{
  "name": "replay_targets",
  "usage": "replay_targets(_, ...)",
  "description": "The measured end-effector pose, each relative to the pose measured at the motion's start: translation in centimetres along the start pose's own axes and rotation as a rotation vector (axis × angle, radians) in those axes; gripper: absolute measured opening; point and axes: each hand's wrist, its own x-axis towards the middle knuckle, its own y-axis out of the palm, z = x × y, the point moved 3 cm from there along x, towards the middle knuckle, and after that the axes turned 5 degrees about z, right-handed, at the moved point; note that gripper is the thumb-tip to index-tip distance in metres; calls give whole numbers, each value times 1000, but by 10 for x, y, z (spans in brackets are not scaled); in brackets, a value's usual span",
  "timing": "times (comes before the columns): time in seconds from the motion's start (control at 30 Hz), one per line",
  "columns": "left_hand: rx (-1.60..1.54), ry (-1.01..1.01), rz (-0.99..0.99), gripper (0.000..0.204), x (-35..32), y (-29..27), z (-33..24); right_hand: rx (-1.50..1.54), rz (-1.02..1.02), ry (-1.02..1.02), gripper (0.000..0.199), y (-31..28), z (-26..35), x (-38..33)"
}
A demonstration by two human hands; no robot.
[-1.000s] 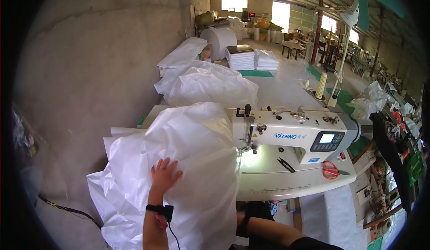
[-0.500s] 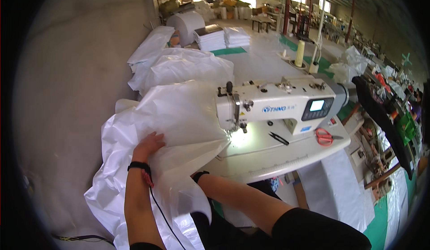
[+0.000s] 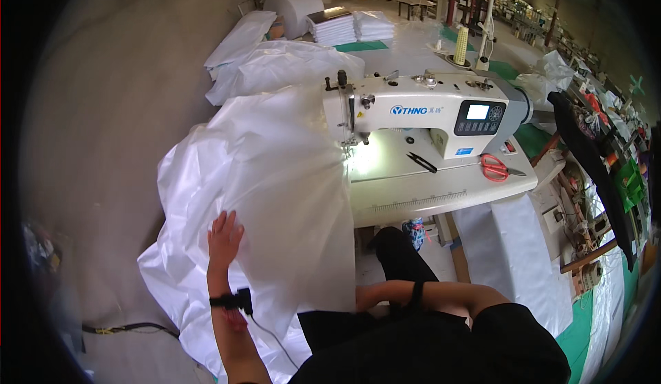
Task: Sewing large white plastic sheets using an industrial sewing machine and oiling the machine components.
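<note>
A large white plastic-like sheet (image 3: pixel 296 177) hangs over the left side of the sewing machine (image 3: pixel 399 119) and down toward my lap. Its upper right edge lies at the machine's lit needle area. My left hand (image 3: pixel 224 241) rests flat on the sheet, fingers spread. Down by the sheet's lower right edge is my right hand (image 3: pixel 366 297); its fingers are hidden behind the sheet, so whether they grip it does not show. Black thread snips (image 3: pixel 422 162) and red-handled scissors (image 3: pixel 497 168) lie on the machine's white table (image 3: pixel 406 205).
A cone of yellowish thread (image 3: pixel 460 47) stands behind the machine. Past the sheet are more crumpled white material (image 3: pixel 282 67), a big white roll (image 3: pixel 295 11) and stacked white sheets (image 3: pixel 332 27). A black padded bar (image 3: pixel 595 171) slants at right. A cable (image 3: pixel 131 327) lies at lower left.
The sheet's right part now hangs straighter and smoother, its fold by the needle opened out. My right hand has moved right and down along its edge; my left hand sits lower. The view has tilted down.
</note>
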Motion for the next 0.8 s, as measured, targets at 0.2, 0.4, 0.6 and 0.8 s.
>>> replay_targets(0.2,163,-157,16,54,20,5,-1,231,-39,222,63,-16,86,-11)
replay_targets(0.4,206,-204,60,52,-17,-14,-26,990,-68,356,59,6,121,-9)
replay_targets(0.6,114,150,-277,43,-133,4,-186,1121,98,466,70,22,61,-48)
replay_targets(0.8,-80,-384,-323,23,-253,120,-55,831,140,508,62,23,71,-50)
